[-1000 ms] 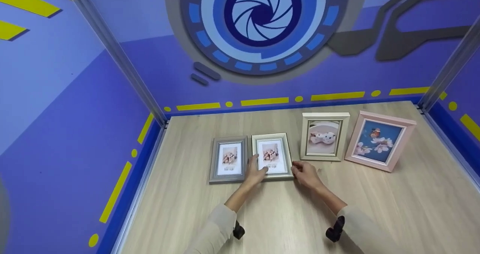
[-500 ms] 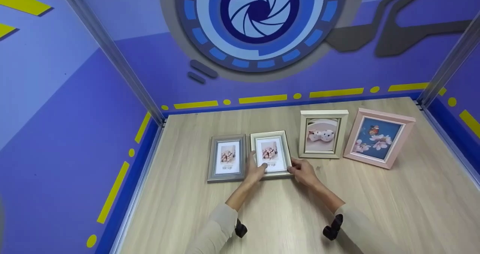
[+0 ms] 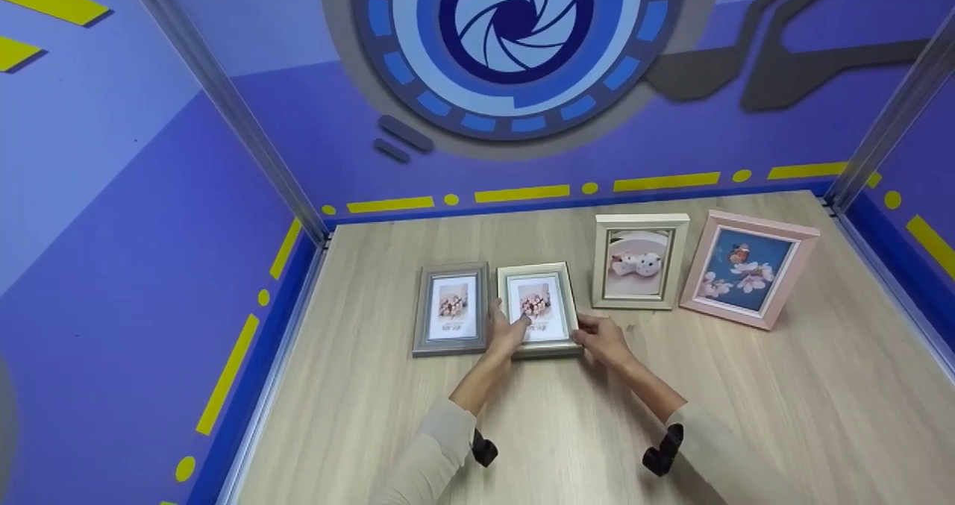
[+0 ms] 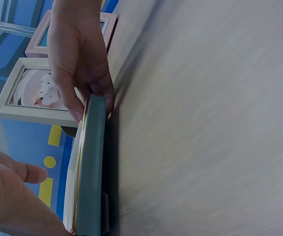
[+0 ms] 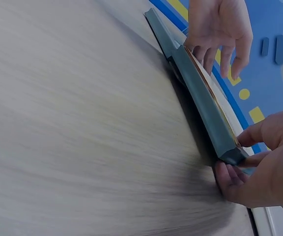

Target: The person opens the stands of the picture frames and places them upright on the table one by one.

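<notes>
A champagne-coloured photo frame (image 3: 539, 349) lies face up in the middle of the table, its near edge slightly off the surface, with shadow beneath. My right hand (image 3: 608, 343) pinches its near right corner, thumb on the front and fingers below, as the right wrist view shows. At its left side rests my left hand (image 3: 507, 336); the fingers lie along the edge and the thumb (image 4: 31, 173) extends over the front without pressing it. A grey photo frame (image 3: 451, 349) lies flat just left, close to my left fingers.
Behind my right hand stands a cream photo frame (image 3: 600, 266) with a picture of round white figures. Right of it a pink photo frame (image 3: 792, 277) stands tilted, showing blossoms. Patterned blue walls (image 3: 298, 132) close the wooden table (image 3: 567, 430) at the back and sides.
My right hand has shifted slightly left, its thumb coming over the champagne frame's edge. That frame's near side appears raised a little. The other frames stay put; the head view has shifted slightly.
</notes>
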Tool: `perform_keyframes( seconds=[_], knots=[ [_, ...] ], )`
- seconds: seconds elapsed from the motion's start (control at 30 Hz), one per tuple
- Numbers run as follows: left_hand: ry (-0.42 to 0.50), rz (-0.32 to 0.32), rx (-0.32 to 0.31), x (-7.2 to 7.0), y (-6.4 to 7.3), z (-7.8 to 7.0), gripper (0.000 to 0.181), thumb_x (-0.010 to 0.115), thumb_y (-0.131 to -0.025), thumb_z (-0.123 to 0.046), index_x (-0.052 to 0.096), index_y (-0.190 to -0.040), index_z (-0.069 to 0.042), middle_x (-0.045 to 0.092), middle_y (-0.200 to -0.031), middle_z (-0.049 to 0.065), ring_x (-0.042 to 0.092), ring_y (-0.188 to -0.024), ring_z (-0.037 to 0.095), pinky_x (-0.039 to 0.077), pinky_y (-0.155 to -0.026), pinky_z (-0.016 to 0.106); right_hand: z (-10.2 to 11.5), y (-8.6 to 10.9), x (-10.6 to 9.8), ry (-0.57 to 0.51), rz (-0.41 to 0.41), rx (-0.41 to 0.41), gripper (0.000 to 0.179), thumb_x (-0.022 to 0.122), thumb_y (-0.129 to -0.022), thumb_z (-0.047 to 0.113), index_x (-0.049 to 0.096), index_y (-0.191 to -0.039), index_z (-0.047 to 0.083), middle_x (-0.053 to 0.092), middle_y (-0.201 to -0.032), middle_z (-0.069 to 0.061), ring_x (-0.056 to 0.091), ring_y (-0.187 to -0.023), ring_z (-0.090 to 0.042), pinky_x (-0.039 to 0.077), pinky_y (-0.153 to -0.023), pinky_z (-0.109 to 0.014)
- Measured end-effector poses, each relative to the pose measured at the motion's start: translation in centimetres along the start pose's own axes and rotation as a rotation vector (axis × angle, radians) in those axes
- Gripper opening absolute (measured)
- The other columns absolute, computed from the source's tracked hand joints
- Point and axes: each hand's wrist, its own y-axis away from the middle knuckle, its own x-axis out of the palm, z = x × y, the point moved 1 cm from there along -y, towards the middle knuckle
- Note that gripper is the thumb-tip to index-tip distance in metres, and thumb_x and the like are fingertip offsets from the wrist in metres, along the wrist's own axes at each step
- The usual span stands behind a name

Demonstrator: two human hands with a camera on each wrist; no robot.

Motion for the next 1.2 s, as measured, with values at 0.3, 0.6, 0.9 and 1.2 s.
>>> perform_keyframes(
  seconds=[0.3,0.6,0.9,1.2],
  knots=[
    [0.080,-0.045,-0.058,-0.2,0.2,-0.5,0.075,0.057,-0.093,-0.010,0.021,-0.157,0.003,0.021,-0.165,0.031,0.021,-0.154,0.045,0.022,-0.127,0.054,0.6,0.5,-0.9,-0.114,-0.041,0.007,0.042,0.058,-0.087,-0.011,0.060,-0.129,-0.017,0.069,-0.114,-0.036,0.068,-0.089,-0.019,0.053,-0.066,-0.014],
    [0.165,-0.060,-0.049,-0.4,0.1,-1.5,0.065,0.045,-0.096,-0.003,0.022,-0.155,0.010,0.031,-0.159,0.035,0.033,-0.149,0.046,0.031,-0.124,0.051,1.1,1.1,-1.4,-0.192,-0.092,0.022,0.043,0.058,-0.085,-0.011,0.058,-0.126,-0.022,0.068,-0.113,-0.037,0.066,-0.090,-0.016,0.053,-0.066,-0.013],
    [0.152,-0.067,-0.020,-1.3,0.9,-2.7,0.062,0.046,-0.089,0.008,0.037,-0.150,0.009,0.051,-0.142,0.028,0.051,-0.133,0.038,0.045,-0.115,0.043,1.3,1.8,-1.6,-0.241,-0.087,0.039,0.048,0.058,-0.081,-0.013,0.057,-0.129,-0.017,0.065,-0.120,-0.034,0.064,-0.099,-0.023,0.051,-0.069,-0.013],
    [0.140,-0.035,0.043,-2.1,3.2,-3.8,0.062,0.060,-0.081,0.010,0.044,-0.141,0.002,0.053,-0.127,0.019,0.053,-0.109,0.024,0.051,-0.094,0.032,1.3,2.1,-1.5,-0.261,-0.092,0.024,0.049,0.059,-0.087,-0.010,0.054,-0.136,-0.014,0.063,-0.125,-0.033,0.063,-0.099,-0.019,0.049,-0.071,-0.013]
  ],
)
